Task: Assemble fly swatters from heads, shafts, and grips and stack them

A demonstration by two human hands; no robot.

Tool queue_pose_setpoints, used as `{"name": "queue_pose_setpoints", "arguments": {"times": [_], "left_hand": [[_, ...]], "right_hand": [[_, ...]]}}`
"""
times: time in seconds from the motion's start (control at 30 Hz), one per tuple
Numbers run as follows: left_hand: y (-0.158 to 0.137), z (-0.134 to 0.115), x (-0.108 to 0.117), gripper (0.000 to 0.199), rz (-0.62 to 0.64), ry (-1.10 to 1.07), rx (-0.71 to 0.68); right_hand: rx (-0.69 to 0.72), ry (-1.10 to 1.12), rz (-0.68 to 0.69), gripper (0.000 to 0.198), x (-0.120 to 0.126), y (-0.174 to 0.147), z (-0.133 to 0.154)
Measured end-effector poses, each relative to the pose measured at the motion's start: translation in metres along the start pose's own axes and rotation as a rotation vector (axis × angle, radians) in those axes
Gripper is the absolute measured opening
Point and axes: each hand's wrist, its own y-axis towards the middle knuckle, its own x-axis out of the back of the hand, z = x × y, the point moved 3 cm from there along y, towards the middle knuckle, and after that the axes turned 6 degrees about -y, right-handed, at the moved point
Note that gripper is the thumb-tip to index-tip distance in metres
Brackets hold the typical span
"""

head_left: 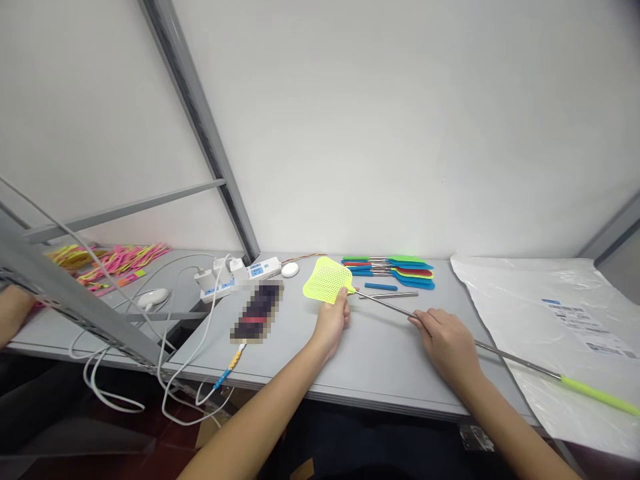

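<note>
A yellow-green fly swatter with a perforated head [327, 281] stretches across the table, its telescopic metal rod drawn out long. My left hand [331, 321] is closed on the neck, where the head meets the rod. Farther right, my right hand [447, 343] grips the rod between thumb and fingers. The yellow-green handle [597, 393] sticks out to the right, over the white plastic bag. Behind my hands lies a stack of fly swatters [413, 270] in blue, green, red and yellow. A loose blue handle [381, 287] and a metal rod [389, 295] lie before the stack.
A white plastic bag [540, 320] with a label covers the table's right side. On the left are a power strip [265, 268], a blurred-out phone [257, 313] on a cable and looping white cords. Beyond a metal post, another person's arm [15, 313] shows near pink and yellow strands [125, 260].
</note>
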Motion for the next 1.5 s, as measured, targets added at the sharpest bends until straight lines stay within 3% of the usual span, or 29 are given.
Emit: {"name": "queue_pose_setpoints", "arguments": {"times": [0.33, 0.63, 0.77, 0.93, 1.1, 1.5], "left_hand": [[-0.013, 0.01, -0.016, 0.043, -0.022, -0.004, 0.034], [-0.016, 0.006, -0.014, 0.046, -0.021, -0.139, 0.059], [-0.02, 0.003, -0.008, 0.047, -0.062, -0.15, 0.026], [-0.019, -0.003, 0.012, 0.044, -0.237, -0.229, -0.098], [-0.017, -0.008, 0.022, 0.036, -0.377, -0.292, -0.21], [-0.016, -0.019, 0.025, 0.04, -0.405, -0.254, -0.302]], "right_hand": [[0.037, -0.012, 0.009, 0.024, -0.001, 0.014, 0.022], [0.1, -0.039, 0.026, 0.028, -0.007, 0.037, 0.042], [0.125, 0.029, 0.099, 0.025, -0.012, 0.046, 0.053], [0.029, 0.044, 0.205, 0.027, -0.014, 0.034, 0.028], [-0.019, 0.045, 0.198, 0.033, -0.014, 0.021, -0.001], [-0.012, 0.216, 0.182, 0.034, -0.016, 0.015, 0.014]]}}
